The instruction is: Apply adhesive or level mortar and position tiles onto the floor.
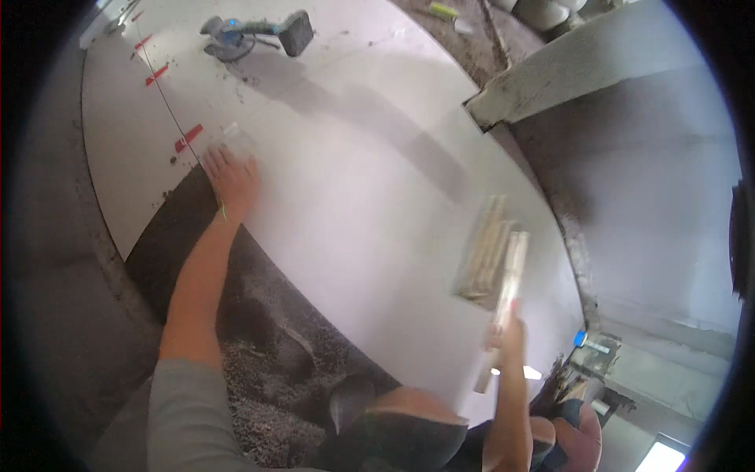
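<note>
My left hand [232, 182] lies flat with its fingers apart at the corner of a large pale floor tile [370, 197], beside the joint. A red levelling wedge [189, 138] sits in that joint near my fingertips. In my closed right hand [507, 330] is a long, pale, wooden-looking tool [515, 263], held over the tile's right part. Motion blurs it, and its exact kind cannot be told. Just left of it shows a ribbed, rectangular, blurred shape [481, 256], which may be part of it or a reflection.
Bare dark mortar bed [267, 338] lies below the tile's near edge, by my padded knee [393, 433]. A battery-powered tool with a round base [248, 38] stands on the far tiles. More red wedges [156, 75] line the joint. A pale wall block [582, 71] borders the right.
</note>
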### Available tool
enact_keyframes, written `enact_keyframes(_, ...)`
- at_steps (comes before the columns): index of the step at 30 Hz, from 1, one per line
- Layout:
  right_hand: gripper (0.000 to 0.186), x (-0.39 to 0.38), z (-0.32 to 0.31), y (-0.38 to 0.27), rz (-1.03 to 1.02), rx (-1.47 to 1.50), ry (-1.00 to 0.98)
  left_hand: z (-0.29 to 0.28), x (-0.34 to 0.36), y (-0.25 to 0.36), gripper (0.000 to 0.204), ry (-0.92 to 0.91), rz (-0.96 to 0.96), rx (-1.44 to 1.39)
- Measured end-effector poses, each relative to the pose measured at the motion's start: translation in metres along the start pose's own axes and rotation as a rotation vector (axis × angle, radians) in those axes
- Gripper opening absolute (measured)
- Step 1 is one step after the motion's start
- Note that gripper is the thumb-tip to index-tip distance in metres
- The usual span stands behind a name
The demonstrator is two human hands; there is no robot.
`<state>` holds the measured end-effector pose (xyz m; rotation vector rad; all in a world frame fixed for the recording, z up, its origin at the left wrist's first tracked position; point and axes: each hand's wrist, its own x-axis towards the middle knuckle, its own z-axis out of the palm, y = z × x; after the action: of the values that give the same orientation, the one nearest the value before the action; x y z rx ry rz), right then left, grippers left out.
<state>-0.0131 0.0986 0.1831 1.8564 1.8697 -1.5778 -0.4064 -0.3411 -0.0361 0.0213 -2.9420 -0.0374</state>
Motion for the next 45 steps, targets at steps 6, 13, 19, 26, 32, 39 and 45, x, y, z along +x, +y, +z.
enact_keyframes(6, 0.061, -0.032, -0.026, 0.041, -0.1, 0.723, 0.514, -0.002, 0.01, 0.001, 0.076, 0.093, 0.095, 0.048)
enact_keyframes(13, 0.069, 0.012, 0.053, 0.096, 0.243, 0.107, 0.038, 0.013, 0.01, -0.003, 0.079, 0.175, 0.081, -0.019)
enact_keyframes(19, 0.07, 0.037, 0.044, 0.071, 0.062, -0.068, -0.109, 0.012, 0.017, 0.016, 0.082, 0.112, 0.097, -0.046)
enact_keyframes(26, 0.061, -0.023, -0.044, 0.045, -0.058, 0.26, 0.221, 0.016, 0.004, -0.018, 0.078, 0.206, 0.085, -0.012)
enact_keyframes(32, 0.063, 0.009, -0.045, 0.323, -0.139, -0.187, 0.496, 0.012, 0.036, 0.027, 0.068, 0.427, 0.113, -0.005)
enact_keyframes(39, 0.053, -0.037, -0.036, 0.118, 0.289, 0.064, 0.009, 0.002, 0.021, 0.016, 0.06, 0.23, 0.02, -0.246)
enact_keyframes(45, 0.048, -0.095, -0.054, 0.098, -0.146, 0.416, 0.153, 0.005, 0.014, 0.015, 0.069, 0.24, 0.027, -0.128)
